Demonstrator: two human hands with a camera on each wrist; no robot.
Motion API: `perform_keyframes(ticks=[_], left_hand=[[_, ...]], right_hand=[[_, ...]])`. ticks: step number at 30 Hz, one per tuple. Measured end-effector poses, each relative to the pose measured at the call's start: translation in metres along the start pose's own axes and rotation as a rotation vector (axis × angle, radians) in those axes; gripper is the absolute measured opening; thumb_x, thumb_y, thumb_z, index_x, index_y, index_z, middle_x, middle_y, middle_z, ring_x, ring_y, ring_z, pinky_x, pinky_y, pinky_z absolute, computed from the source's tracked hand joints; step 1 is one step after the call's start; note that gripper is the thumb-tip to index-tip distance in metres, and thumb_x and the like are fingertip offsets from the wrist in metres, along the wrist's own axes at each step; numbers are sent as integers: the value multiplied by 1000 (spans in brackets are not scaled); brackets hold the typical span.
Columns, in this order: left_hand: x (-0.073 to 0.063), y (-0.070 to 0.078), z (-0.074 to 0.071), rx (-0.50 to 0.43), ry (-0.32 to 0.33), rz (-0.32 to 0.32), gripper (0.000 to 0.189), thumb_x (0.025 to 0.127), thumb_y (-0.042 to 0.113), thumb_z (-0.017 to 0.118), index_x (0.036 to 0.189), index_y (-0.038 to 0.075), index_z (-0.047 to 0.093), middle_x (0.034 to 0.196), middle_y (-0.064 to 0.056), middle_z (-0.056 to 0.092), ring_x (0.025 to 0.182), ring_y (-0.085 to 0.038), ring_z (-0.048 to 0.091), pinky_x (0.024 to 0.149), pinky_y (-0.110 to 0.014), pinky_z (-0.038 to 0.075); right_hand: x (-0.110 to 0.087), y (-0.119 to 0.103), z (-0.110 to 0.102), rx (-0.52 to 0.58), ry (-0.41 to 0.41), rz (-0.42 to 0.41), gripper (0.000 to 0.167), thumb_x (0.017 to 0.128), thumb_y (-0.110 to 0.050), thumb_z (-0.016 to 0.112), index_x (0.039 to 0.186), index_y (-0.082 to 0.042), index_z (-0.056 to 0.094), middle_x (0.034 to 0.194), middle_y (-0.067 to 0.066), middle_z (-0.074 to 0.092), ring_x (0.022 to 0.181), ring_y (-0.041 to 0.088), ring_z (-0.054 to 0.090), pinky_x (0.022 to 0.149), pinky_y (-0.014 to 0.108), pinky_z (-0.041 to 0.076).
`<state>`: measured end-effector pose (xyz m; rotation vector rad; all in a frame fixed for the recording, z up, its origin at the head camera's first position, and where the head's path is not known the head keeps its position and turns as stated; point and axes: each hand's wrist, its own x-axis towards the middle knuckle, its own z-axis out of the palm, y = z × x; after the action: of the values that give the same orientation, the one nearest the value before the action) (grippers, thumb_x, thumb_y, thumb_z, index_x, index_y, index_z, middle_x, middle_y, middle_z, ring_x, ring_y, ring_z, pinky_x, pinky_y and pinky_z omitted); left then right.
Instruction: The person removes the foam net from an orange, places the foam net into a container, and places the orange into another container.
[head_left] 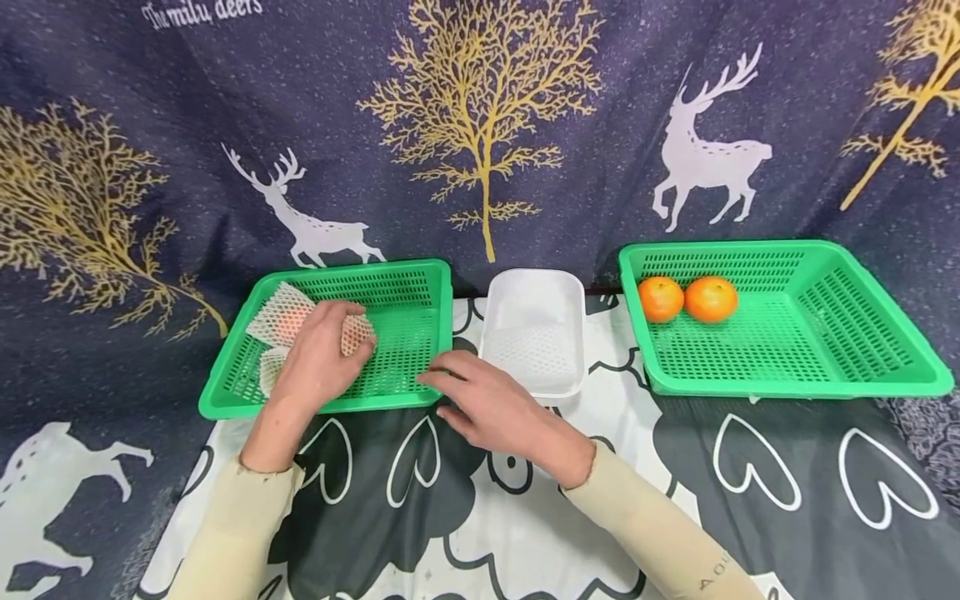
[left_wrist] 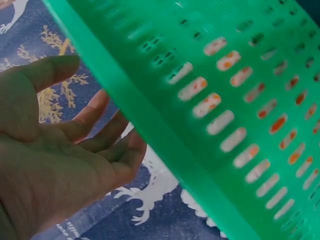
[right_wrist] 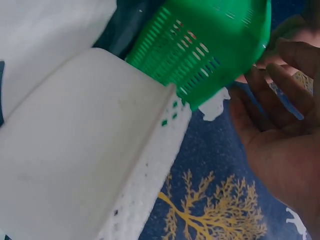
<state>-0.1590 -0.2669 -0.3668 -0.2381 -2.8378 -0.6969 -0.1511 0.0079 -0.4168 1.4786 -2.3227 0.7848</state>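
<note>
My left hand (head_left: 318, 358) reaches over the left green basket (head_left: 446, 312), its fingers loosely bent above fruits in white foam nets. One netted reddish fruit (head_left: 281, 321) lies at the basket's back left, and another netted fruit (head_left: 358, 332) shows just beyond the fingers. A third white net (head_left: 272, 367) is partly hidden behind the hand. The left wrist view shows the palm (left_wrist: 65, 155) with nothing in it, beside the basket's green rim (left_wrist: 130, 115). At the basket's front right corner hovers my right hand (head_left: 491, 404), fingers relaxed and holding nothing.
Between the baskets stands a white plastic container (head_left: 577, 333) with a netted pattern in its front half. To the right, a larger green basket (head_left: 795, 388) holds two oranges (head_left: 711, 300) at its left end. A dark printed curtain (head_left: 585, 208) hangs behind.
</note>
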Motion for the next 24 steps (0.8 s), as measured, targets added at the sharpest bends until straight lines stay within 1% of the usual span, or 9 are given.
perform_keyframes(ticks=[4, 9, 11, 14, 18, 21, 24], left_hand=[[4, -5, -2, 12, -26, -14, 50, 100, 16, 70, 144, -4, 56, 146, -28, 51, 137, -47, 47, 111, -64, 40], [11, -9, -6, 48, -85, -19, 54, 100, 17, 68, 147, -5, 53, 148, -29, 49, 139, -49, 45, 114, -64, 37], [15, -9, -7, 61, -105, -27, 55, 101, 19, 68, 148, -5, 52, 149, -30, 47, 140, -50, 44, 115, -65, 36], [20, -8, -9, 77, -123, -37, 56, 102, 20, 67, 149, -5, 51, 150, -30, 46, 141, -51, 42, 115, -65, 35], [25, -7, -10, 103, -145, -45, 58, 101, 21, 68, 149, -6, 51, 151, -31, 46, 140, -53, 43, 114, -67, 36], [29, -8, -12, 136, -182, -50, 60, 101, 21, 68, 150, -7, 49, 150, -33, 44, 138, -55, 43, 112, -68, 37], [32, -11, -15, 163, -232, -68, 63, 101, 22, 67, 152, -7, 46, 151, -36, 41, 137, -57, 42, 113, -70, 35]], right_hand=[[0, 1, 7, 2, 6, -1, 45, 94, -5, 79, 136, -6, 65, 134, 7, 62, 128, 21, 56, 113, 29, 44], [0, 4, 14, -35, 34, -47, 32, 94, -2, 77, 125, -7, 71, 127, 7, 64, 126, 24, 57, 114, 29, 43], [0, 5, 16, -45, 44, -56, 30, 94, 0, 75, 123, -8, 72, 125, 7, 64, 126, 24, 57, 115, 29, 42], [1, 6, 17, -45, 59, -53, 29, 95, 2, 72, 121, -9, 72, 124, 6, 64, 126, 24, 57, 116, 28, 41], [1, 8, 18, -52, 86, -57, 29, 96, 5, 68, 119, -10, 75, 120, 5, 65, 123, 23, 59, 114, 27, 42], [1, 8, 19, -46, 96, -59, 30, 96, 7, 65, 118, -10, 76, 119, 5, 66, 122, 23, 60, 114, 27, 43], [1, 8, 21, -33, 93, -53, 31, 96, 7, 64, 118, -11, 77, 119, 5, 66, 122, 23, 60, 114, 27, 42]])
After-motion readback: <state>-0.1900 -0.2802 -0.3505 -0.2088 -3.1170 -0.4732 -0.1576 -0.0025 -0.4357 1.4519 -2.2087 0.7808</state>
